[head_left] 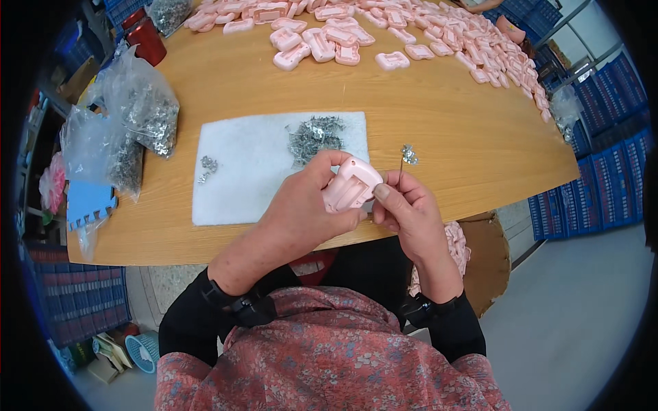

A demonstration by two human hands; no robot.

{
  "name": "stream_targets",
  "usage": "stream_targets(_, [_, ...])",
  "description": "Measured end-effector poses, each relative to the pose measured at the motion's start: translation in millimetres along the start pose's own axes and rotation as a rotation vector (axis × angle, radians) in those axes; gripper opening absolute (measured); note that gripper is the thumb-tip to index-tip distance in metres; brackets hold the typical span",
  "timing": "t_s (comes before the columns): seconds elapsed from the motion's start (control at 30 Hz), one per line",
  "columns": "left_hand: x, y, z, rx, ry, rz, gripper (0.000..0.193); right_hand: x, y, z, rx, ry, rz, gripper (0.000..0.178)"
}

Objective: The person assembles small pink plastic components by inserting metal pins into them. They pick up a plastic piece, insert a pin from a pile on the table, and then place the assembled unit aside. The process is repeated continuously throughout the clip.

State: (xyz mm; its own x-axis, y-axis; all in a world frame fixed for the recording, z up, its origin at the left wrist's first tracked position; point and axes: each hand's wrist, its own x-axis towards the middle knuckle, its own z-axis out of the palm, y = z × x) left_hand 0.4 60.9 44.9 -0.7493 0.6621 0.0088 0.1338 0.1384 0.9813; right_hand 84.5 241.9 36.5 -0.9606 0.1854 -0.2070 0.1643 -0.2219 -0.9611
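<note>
I read this as small assembly workshop. Wooden worktable (452,130), far edge heaped with identical pink plastic casings (411,34). Bags of small metal parts (140,106) at left edge. Stacked blue crates (603,171) line floor beyond right edge.

Open bare wood on the table (439,109) between the white mat (247,164) and the pink cases (411,34) far back. Room to pass there. Blocked on the left by bulging clear bags (137,103) of metal bits. Blocked on the mat's far edge by a heap of metal clips (314,135). One small clip (409,155) lying just right of the mat. Red jar (145,40) at the far left corner.
</note>
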Motion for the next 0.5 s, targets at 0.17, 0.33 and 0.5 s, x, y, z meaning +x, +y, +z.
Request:
stream_targets(0.17, [0.7, -11.9, -0.1, -0.499, -0.155, -0.235, 0.047, -0.7, 4.1, -9.7, 0.091, -0.137, 0.085, 0.019])
stream_targets(0.33, [-5.5, -13.5, 0.1, -0.731, -0.338, -0.435, 0.056, -6.1, 1.2, -2.3, -0.117, -0.096, 0.048, 0.021])
stream_targets(0.5, [-18.7, -19.1, -10.9, -0.76, -0.275, -0.434, 0.046, 12.3, 3.0, -59.5, -0.651, 0.316, -0.16, 0.019])
